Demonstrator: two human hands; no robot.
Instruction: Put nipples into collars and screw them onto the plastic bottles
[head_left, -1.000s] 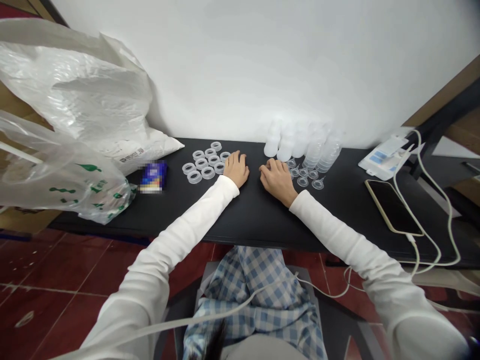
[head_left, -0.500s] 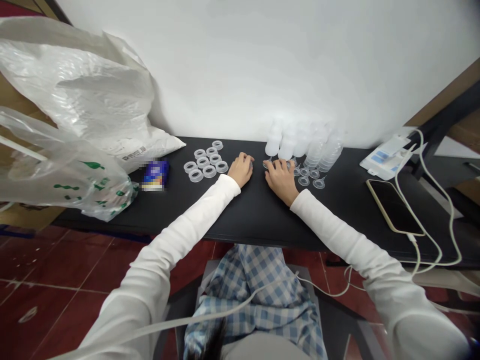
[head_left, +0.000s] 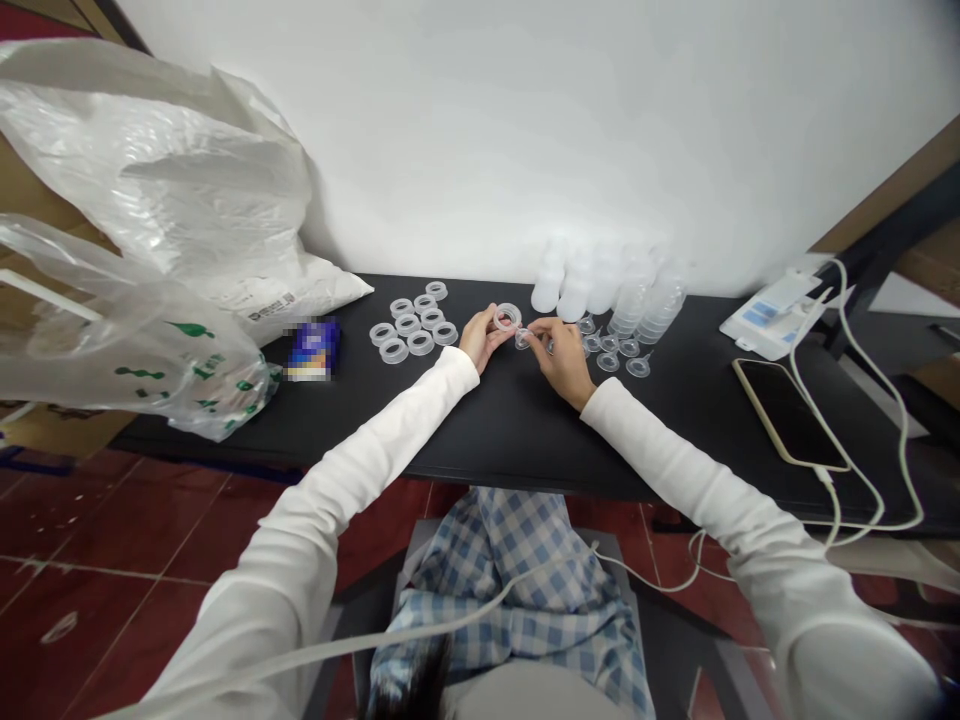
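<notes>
My left hand [head_left: 482, 338] holds a clear plastic ring [head_left: 508, 317] tilted up, its opening facing me. Just right of it, my right hand [head_left: 561, 355] pinches a small clear disc-shaped piece [head_left: 523, 338] close to the ring's lower edge. Several more clear rings [head_left: 421, 342] lie grouped on the black table to the left. Beside and partly behind my right hand are several small clear discs with thin stems [head_left: 607, 362]. Translucent bottles [head_left: 548, 285] and stacked clear ribbed pieces [head_left: 660, 305] stand behind them, near the wall.
A large white plastic bag [head_left: 172, 190] and a clear bag with green print [head_left: 187, 370] fill the left side. Near them lies a blue packet [head_left: 313, 350]. At the right are a phone [head_left: 787, 412] with a white cable and a white-blue package [head_left: 772, 318]. The black table [head_left: 517, 440] meets the wall.
My left hand has turned and lifted a ring into view. My right hand has closed its fingers on a small disc and come nearer to the ring.
</notes>
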